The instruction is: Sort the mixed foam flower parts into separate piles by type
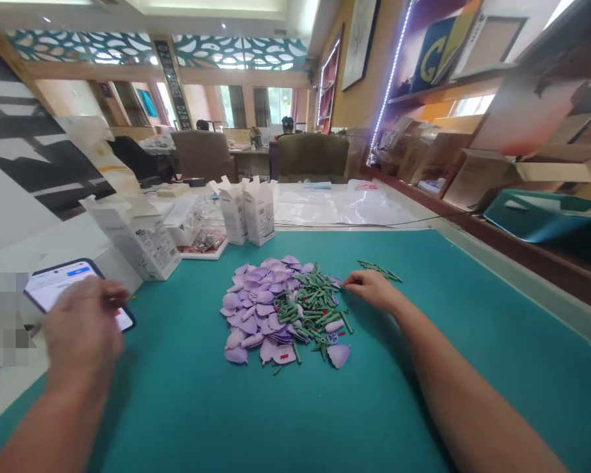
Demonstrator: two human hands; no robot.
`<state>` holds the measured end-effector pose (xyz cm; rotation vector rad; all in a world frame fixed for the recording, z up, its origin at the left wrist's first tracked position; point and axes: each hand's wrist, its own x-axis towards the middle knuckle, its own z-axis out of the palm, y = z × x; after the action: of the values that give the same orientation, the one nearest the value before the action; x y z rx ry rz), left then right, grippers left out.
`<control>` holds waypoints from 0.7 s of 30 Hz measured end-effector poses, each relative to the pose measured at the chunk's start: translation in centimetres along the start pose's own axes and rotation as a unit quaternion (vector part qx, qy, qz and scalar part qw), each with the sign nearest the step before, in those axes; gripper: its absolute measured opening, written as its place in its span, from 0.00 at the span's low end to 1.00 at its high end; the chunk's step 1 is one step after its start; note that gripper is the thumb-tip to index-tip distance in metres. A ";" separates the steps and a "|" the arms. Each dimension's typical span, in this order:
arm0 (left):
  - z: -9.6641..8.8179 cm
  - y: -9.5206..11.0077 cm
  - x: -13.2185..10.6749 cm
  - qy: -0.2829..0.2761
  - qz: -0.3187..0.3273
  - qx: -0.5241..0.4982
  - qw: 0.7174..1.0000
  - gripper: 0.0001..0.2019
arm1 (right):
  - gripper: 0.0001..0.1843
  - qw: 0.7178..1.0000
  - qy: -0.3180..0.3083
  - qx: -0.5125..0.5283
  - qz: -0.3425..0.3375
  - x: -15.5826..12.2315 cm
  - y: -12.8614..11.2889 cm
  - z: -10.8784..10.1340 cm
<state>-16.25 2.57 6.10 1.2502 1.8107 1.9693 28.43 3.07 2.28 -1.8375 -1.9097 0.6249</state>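
Observation:
A heap of purple petal-shaped plastic pieces (256, 302) lies on the teal mat (187, 394), mixed with green stem pieces (315, 299) on its right side. My right hand (372, 289) rests at the heap's right edge, its fingers pinched together at the green pieces; what they hold is too small to make out. My left hand (81, 332) is blurred and hovers over a phone (54, 286) with a lit screen at the left edge of the mat. A few green stems (379, 269) lie apart beyond my right hand.
White cartons (249, 210) and an open white box (138, 236) stand behind the heap. Clear plastic sheets (335, 203) lie at the far end. Cardboard boxes (477, 171) and a teal bin (542, 213) line the shelf on the right. Chairs (312, 157) and people sit far back.

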 end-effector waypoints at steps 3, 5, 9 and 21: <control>3.7 3.1 -3.4 -0.176 0.032 -0.072 0.981 0.13 | 0.08 0.994 -0.103 -0.015 0.032 -1.1 -1.9 -0.1; 5.5 4.7 -5.6 -0.308 0.090 -0.014 0.947 0.14 | 0.05 0.988 -0.138 -0.048 0.041 -2.0 -2.8 -0.1; 8.2 6.5 -9.4 -0.463 0.137 -0.013 0.876 0.17 | 0.06 0.981 -0.128 -0.147 0.021 -3.4 -3.5 0.7; 11.0 4.1 -11.6 -0.521 0.110 -0.034 0.846 0.18 | 0.12 0.982 0.075 -0.150 0.086 -2.3 2.1 -1.1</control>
<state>0.10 2.23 3.49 1.9955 1.0376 0.9698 30.87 0.91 1.97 -2.1858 -1.8372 0.2505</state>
